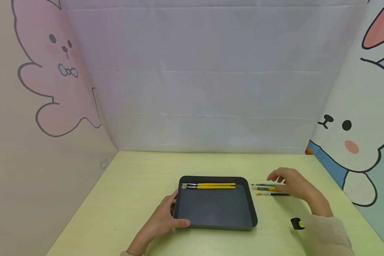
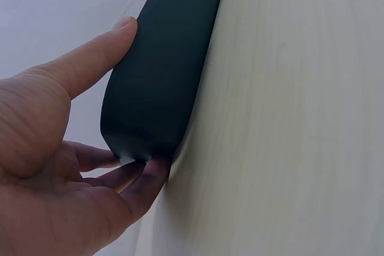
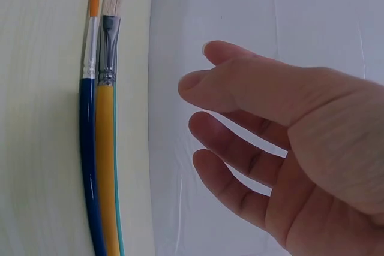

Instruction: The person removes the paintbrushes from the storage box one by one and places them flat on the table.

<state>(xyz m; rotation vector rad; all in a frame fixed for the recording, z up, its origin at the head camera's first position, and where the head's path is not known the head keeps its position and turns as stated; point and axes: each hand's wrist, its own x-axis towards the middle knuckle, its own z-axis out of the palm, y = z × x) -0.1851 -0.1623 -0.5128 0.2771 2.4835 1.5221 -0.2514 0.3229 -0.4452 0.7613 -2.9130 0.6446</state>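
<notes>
right now, the left hand point(image 1: 161, 216) grips the near left corner of a dark tray point(image 1: 214, 209), its thumb on the near side and its fingers against the left wall. the tray sits on the pale table point(image 1: 140, 181), and two yellow-handled brushes point(image 1: 216, 187) lie in it along the far side, bristles to the left. over on the right, the right hand point(image 1: 291, 184) hangs above three more brushes, thumb and fingers loosely bent and apart, with nothing held between them. those three lie side by side just right of the tray, bristles also to the left: the teal brush point(image 1: 268, 184) farthest, the thick yellow brush point(image 3: 105, 142) in the middle, the dark blue brush point(image 3: 88, 118) nearest.
</notes>
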